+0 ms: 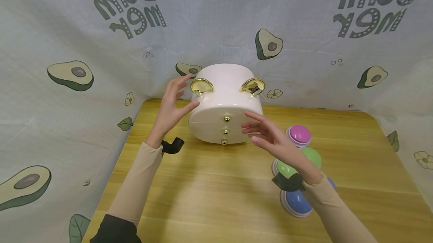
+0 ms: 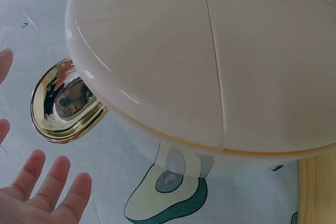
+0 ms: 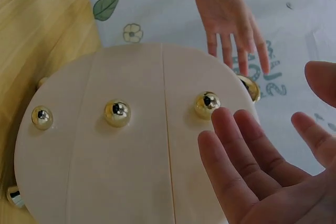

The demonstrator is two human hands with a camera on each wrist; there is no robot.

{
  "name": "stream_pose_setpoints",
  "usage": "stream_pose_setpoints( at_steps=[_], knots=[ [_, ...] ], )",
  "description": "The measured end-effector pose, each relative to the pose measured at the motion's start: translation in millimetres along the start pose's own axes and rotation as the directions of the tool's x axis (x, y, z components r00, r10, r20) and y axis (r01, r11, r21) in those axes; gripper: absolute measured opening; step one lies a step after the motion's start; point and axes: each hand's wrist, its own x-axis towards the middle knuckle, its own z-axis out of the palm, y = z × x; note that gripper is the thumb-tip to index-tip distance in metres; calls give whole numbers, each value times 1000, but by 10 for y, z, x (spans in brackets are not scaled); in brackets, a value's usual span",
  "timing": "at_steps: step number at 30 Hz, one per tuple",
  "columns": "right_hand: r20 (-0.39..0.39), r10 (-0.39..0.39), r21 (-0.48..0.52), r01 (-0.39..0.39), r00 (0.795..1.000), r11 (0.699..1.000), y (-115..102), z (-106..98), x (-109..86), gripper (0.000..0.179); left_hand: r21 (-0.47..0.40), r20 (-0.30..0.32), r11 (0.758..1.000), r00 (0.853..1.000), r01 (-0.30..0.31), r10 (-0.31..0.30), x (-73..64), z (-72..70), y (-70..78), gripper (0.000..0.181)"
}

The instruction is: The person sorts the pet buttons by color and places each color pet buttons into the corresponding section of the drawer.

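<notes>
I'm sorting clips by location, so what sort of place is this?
Probably a makeshift tabletop setup, perhaps a curtained-off recording corner: an avocado-print sheet hangs behind and beside a wood-grain table, which bears a glossy white case.

The white fabric backdrop printed with avocados and flowers (image 1: pixel 216 13) carries a dark grey-green, partly dotted word "SUMMER" (image 1: pixel 137 18), mirror-reversed, "SUM" over "MER", above and left of the left grip (image 1: pixel 173 104). A second such print (image 1: pixel 370 20) stands above and right of the right grip (image 1: pixel 274 137).
</notes>
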Motion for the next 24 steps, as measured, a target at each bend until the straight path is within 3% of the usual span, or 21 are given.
stream_pose_setpoints(
  at_steps=[7,14,24],
  knots=[
    [97,69,35,-72,993,997,59,1,72,57,-27,100,1000,995,-9,11,150,-1,-36,67],
    [179,88,101,-107,980,989,115,48,179,59,-59,208,998,978,-16,28,280,-17,-98,68],
    [233,105,142,-141,967,980,181,106,277,60,-164,285,986,956,-19,66,416,21,-225,63]
  ],
)
